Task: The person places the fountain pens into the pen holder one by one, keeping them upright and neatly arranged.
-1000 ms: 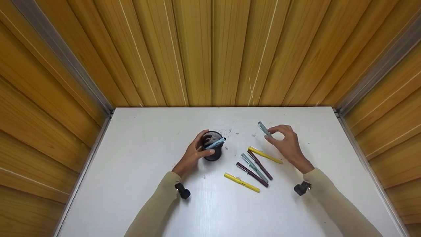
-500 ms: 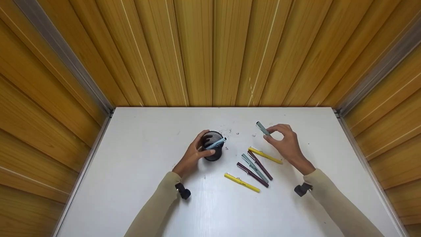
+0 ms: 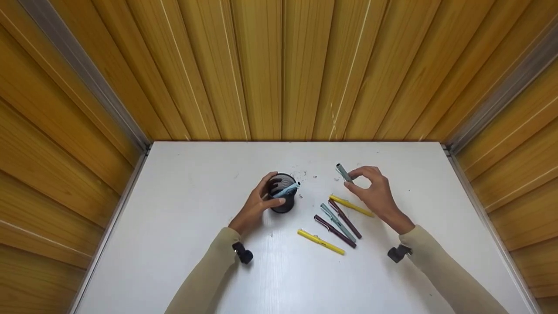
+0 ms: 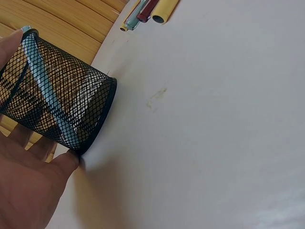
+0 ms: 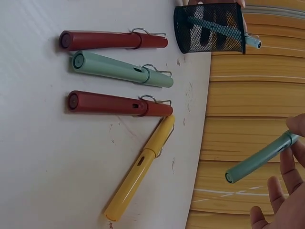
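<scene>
Toward the worktop's (image 3: 196, 196) far edge, a slim green plastic-looking pen (image 3: 343, 172) is pinched by the right hand (image 3: 378, 192); a black wire-mesh cup (image 3: 284, 208) is gripped by the wide-curled left hand (image 3: 253, 208). Light, stiff, slick handling is expected; mid-barrel is best held.

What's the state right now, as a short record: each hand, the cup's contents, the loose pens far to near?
Left hand: grips the cup
Right hand: pinches a green pen, apart from the cup
Cup contents: blue pen, leaning, one end past the rim
Loose on table: far yellow pen, far maroon pen, loose green pen, near maroon pen, near yellow pen
Loose count: five
</scene>
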Action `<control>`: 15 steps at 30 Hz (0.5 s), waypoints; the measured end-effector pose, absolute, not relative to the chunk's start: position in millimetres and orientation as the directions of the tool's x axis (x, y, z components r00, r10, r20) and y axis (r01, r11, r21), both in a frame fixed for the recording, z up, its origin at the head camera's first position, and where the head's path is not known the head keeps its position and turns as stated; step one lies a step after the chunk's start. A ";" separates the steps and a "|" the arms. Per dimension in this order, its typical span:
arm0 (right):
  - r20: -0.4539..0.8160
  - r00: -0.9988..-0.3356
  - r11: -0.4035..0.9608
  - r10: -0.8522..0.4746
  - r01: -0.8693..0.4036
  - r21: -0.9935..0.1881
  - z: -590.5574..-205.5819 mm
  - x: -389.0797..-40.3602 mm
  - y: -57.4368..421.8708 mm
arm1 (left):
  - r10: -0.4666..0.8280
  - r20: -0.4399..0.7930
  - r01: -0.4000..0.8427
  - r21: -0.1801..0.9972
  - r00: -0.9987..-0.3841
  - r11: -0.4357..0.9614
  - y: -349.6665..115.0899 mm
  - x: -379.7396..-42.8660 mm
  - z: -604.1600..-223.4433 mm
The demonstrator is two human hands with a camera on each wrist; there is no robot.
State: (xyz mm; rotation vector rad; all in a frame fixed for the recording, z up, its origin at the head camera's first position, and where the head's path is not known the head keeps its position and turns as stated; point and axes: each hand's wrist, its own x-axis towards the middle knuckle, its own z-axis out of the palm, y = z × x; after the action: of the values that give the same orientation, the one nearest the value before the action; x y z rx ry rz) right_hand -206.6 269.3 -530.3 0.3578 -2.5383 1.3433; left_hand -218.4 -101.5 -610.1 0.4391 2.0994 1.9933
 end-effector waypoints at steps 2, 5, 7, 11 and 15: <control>0.331 -0.938 0.538 -0.104 -0.333 -0.775 -530.1 -206.2 267.2 | 0.358 0.056 0.074 0.997 -0.932 0.037 -101.2 -218.3 -609.8; 0.338 -0.934 0.527 -0.119 -0.348 -0.775 -529.8 -205.3 263.9 | 0.357 0.060 0.079 0.996 -0.932 0.040 -101.0 -218.4 -610.2; 0.340 -0.931 0.517 -0.131 -0.357 -0.778 -529.4 -204.5 261.5 | 0.356 0.060 0.081 0.996 -0.932 0.044 -100.9 -218.5 -610.6; 0.346 -0.927 0.502 -0.146 -0.371 -0.781 -528.4 -202.8 256.7 | 0.351 0.053 0.079 0.995 -0.935 0.061 -101.0 -218.7 -611.3; 0.362 -0.919 0.490 -0.156 -0.390 -0.780 -526.7 -201.3 251.8 | 0.348 0.050 0.076 0.995 -0.936 0.061 -101.2 -217.9 -610.7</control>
State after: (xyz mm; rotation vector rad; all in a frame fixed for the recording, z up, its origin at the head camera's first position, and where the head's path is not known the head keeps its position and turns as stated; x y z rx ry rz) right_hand -201.3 251.8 -526.7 0.4662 -2.4937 1.3990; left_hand -217.9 -101.2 -610.7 0.4340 2.1301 1.9759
